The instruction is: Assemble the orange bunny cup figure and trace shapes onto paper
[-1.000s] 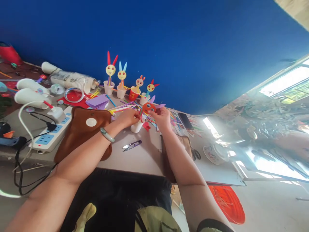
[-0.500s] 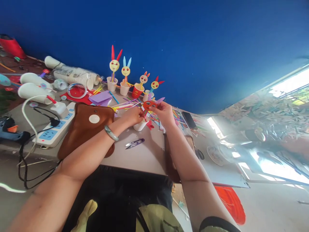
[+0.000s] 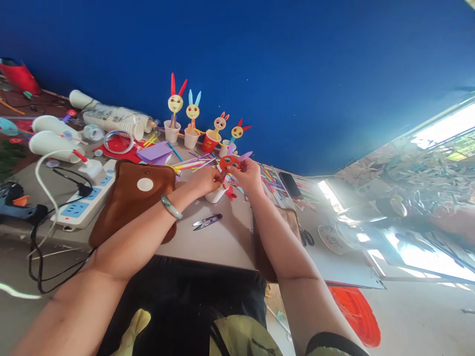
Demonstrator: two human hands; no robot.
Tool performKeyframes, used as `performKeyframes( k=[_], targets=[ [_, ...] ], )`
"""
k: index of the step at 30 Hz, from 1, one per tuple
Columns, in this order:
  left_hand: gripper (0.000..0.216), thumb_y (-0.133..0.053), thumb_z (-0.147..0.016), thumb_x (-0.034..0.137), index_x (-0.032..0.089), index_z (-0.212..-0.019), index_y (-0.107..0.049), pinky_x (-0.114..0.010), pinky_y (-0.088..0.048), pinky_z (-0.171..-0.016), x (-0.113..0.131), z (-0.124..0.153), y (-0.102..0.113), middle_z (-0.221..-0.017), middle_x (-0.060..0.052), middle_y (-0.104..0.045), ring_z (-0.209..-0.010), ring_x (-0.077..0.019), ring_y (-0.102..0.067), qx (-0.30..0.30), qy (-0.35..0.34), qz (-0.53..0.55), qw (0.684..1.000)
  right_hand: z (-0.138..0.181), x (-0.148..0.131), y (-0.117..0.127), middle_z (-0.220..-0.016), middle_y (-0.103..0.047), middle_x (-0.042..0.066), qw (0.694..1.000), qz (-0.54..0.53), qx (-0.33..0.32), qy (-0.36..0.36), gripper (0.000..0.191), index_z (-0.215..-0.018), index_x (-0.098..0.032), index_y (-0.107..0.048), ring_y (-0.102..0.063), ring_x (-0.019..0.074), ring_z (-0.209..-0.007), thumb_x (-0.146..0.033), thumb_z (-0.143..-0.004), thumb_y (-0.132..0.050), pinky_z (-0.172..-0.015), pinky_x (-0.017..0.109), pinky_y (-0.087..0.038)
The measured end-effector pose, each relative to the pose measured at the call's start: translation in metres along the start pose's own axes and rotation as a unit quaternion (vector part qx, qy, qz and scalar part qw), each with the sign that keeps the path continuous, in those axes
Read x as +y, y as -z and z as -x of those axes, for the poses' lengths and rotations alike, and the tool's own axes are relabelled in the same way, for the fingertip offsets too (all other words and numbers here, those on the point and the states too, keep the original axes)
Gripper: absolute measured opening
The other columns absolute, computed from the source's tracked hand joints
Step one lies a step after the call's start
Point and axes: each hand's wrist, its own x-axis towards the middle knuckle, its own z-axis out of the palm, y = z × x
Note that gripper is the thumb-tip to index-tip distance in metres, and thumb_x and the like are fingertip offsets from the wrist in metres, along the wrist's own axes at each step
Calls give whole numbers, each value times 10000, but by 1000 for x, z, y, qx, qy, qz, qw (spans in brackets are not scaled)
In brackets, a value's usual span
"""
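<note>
Over the table, my right hand (image 3: 249,175) pinches the edge of a red paper bunny face (image 3: 227,162) with purple ears and stuck-on eyes. The face stands above a white paper cup (image 3: 216,195). My left hand (image 3: 207,181) is closed at the cup's rim, around the stem under the face; its fingertips partly hide what they grip. A red bow-like piece (image 3: 230,193) shows beside the cup. Thread snips (image 3: 207,222) lie on the table in front of it.
Finished bunny cups (image 3: 191,138) line the blue wall. A brown pouch (image 3: 137,198) and a power strip (image 3: 89,195) lie left, with stacked paper cups (image 3: 115,122) behind. Colourful pipe cleaners (image 3: 269,178), a phone (image 3: 290,185) and scissors (image 3: 307,238) are to the right.
The red face has turned slightly, and its eyes show more clearly now. Both hands stay in nearly the same place, with my right fingers shifted a little on the face.
</note>
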Motion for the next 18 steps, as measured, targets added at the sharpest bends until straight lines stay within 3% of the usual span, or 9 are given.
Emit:
performKeyframes(
  k=[6,18],
  targets=[
    [206,-650,-819,331,222,-905,-803,-279,-363,-585,4,2,1,-809,-44,-750,-724,-202,-646,7,1,-6,1000,4,-3,-2,-746,-667,-26,1000,20,12,4,333,-781,-212,-564,-596,158,-704,-379,-624,-806,-667,302,-504],
    [171,-649,-817,275,236,-869,-808,-267,-400,-630,4,6,2,-737,-22,-724,-709,-183,-646,11,-14,24,1000,7,-6,-3,-838,-734,26,1000,21,2,11,460,-888,-232,-503,-692,221,-784,-438,-631,-824,-685,338,-539]
  ],
)
